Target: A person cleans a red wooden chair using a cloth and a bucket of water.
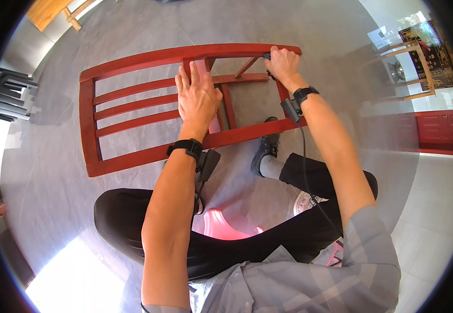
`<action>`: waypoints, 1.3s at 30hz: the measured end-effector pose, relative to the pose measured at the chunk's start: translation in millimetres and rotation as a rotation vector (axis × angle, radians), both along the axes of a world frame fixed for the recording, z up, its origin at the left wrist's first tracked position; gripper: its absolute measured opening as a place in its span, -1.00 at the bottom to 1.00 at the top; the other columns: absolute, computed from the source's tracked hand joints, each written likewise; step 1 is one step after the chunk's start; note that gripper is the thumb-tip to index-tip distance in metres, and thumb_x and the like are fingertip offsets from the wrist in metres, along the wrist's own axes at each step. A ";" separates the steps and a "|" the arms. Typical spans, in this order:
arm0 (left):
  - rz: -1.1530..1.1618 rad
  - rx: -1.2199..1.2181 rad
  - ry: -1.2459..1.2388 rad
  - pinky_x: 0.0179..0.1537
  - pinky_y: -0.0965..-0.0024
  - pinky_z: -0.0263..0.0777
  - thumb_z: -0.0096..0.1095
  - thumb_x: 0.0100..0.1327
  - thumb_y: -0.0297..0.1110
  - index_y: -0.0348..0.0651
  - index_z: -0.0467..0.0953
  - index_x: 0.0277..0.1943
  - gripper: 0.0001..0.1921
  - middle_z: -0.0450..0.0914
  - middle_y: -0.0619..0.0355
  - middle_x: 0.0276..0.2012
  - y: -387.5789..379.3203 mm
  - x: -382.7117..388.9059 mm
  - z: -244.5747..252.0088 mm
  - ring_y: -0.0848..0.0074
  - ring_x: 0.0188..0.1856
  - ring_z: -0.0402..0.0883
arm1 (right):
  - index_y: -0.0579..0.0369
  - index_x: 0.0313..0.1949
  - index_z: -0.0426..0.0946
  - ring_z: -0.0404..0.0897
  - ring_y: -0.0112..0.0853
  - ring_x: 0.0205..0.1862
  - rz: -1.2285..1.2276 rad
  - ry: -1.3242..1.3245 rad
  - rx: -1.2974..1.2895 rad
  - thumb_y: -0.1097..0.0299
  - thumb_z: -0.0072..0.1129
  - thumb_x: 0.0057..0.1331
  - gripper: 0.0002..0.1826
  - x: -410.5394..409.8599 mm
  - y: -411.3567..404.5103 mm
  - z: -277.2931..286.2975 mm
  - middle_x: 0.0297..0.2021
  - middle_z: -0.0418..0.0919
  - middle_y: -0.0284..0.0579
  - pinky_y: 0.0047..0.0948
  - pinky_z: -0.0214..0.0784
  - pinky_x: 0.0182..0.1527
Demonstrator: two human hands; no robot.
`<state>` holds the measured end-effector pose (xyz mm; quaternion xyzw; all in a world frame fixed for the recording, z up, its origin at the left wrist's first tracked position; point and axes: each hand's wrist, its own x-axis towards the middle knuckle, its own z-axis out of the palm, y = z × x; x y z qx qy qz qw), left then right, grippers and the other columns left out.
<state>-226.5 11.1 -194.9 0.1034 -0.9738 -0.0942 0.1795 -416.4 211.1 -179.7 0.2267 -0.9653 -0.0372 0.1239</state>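
A red wooden chair lies before me on the floor, its slatted back towards the left and its legs towards the right. My left hand rests on the crosspiece next to the seat, palm down, fingers spread and holding nothing. At the leg end, my right hand is closed round a small black object, held against the crossbar between the legs. Most of that object is hidden by my fingers, so its kind cannot be told.
A pink plastic stool is beneath me, and a round tub stands by my right leg. Grey stacked chairs are at the far left. Wooden furniture stands at upper left, a wooden frame at right. A cable hangs from my right wrist.
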 end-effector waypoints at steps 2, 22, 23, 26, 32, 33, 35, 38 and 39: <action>0.004 -0.004 -0.013 0.42 -0.11 0.04 0.23 0.19 -0.13 -0.18 0.48 0.14 -0.50 0.24 -0.27 0.38 -1.6 1.9 -0.6 -0.23 0.43 0.13 | 0.12 -0.31 0.59 0.69 0.05 -0.32 0.038 -0.035 0.002 0.15 0.30 0.13 -0.70 -2.6 -1.8 3.1 -0.42 0.66 0.15 0.01 0.53 -0.27; 0.024 -0.001 -0.015 0.42 -0.09 0.05 0.27 0.15 -0.15 -0.18 0.48 0.15 -0.49 0.26 -0.25 0.38 -1.8 -0.6 0.8 -0.19 0.41 0.17 | 0.09 -0.19 0.60 0.66 -0.09 -0.20 0.097 -0.202 -0.548 0.22 0.35 0.17 -0.71 19.2 35.1 -11.5 -0.29 0.65 0.21 -0.13 0.49 -0.15; 0.026 -0.001 -0.012 0.41 -0.09 0.05 0.27 0.15 -0.15 -0.19 0.48 0.14 -0.49 0.26 -0.25 0.38 -2.4 -0.8 0.5 -0.20 0.41 0.17 | 0.04 -0.19 0.60 0.64 0.00 -0.13 0.121 -0.152 -0.355 0.23 0.34 0.16 -0.73 27.0 25.5 -12.4 -0.26 0.63 0.27 -0.07 0.49 -0.10; 0.019 0.007 0.001 0.42 -0.10 0.05 0.26 0.15 -0.14 -0.21 0.48 0.13 -0.49 0.26 -0.26 0.38 -0.6 -0.4 3.4 -0.20 0.42 0.17 | 0.14 -0.24 0.51 0.66 0.07 -0.27 0.093 -0.006 -0.237 0.25 0.29 0.17 -0.73 21.9 11.7 -20.4 -0.40 0.63 0.22 -0.01 0.52 -0.22; 0.020 0.017 -0.005 0.41 -0.09 0.06 0.27 0.15 -0.13 -0.25 0.47 0.14 -0.47 0.28 -0.26 0.36 -0.1 1.5 3.8 -0.17 0.43 0.15 | 0.18 -0.32 0.45 0.65 0.08 -0.39 0.103 0.001 -0.373 0.27 0.28 0.15 -0.73 -6.1 19.0 -21.9 -0.52 0.62 0.15 -0.02 0.51 -0.30; 0.017 0.023 0.000 0.41 -0.09 0.08 0.28 0.15 -0.13 -0.25 0.47 0.14 -0.46 0.29 -0.26 0.36 0.2 1.2 5.3 -0.17 0.44 0.15 | 0.18 -0.32 0.45 0.65 0.08 -0.39 0.106 0.004 -0.371 0.27 0.28 0.15 -0.73 -10.1 27.5 -18.3 -0.52 0.62 0.15 -0.02 0.51 -0.30; 0.017 0.039 0.018 0.41 -0.09 0.08 0.29 0.15 -0.14 -0.25 0.47 0.14 -0.47 0.30 -0.25 0.35 3.5 -0.8 3.8 -0.16 0.44 0.15 | 0.16 -0.35 0.43 0.65 0.09 -0.36 -0.017 0.004 -0.555 0.32 0.27 0.16 -0.77 -18.3 47.6 -13.4 -0.48 0.63 0.16 -0.06 0.51 -0.27; 0.028 0.069 0.091 0.40 -0.08 0.09 0.27 0.16 -0.20 -0.28 0.49 0.11 -0.52 0.34 -0.25 0.32 -2.5 0.4 5.6 -0.13 0.42 0.19 | 0.16 -0.18 0.43 0.66 0.05 -0.32 -0.001 -0.056 -0.668 0.30 0.37 0.12 -0.64 -6.2 47.1 3.9 -0.41 0.64 0.13 -0.11 0.51 -0.22; 0.034 0.092 0.146 0.39 -0.07 0.09 0.23 0.18 -0.27 -0.29 0.50 0.08 -0.57 0.38 -0.25 0.29 -4.7 3.1 7.2 -0.11 0.40 0.24 | 0.16 -0.09 0.43 0.67 0.03 -0.31 0.009 -0.091 -0.726 0.29 0.42 0.11 -0.55 1.2 44.3 12.3 -0.37 0.65 0.12 -0.13 0.51 -0.19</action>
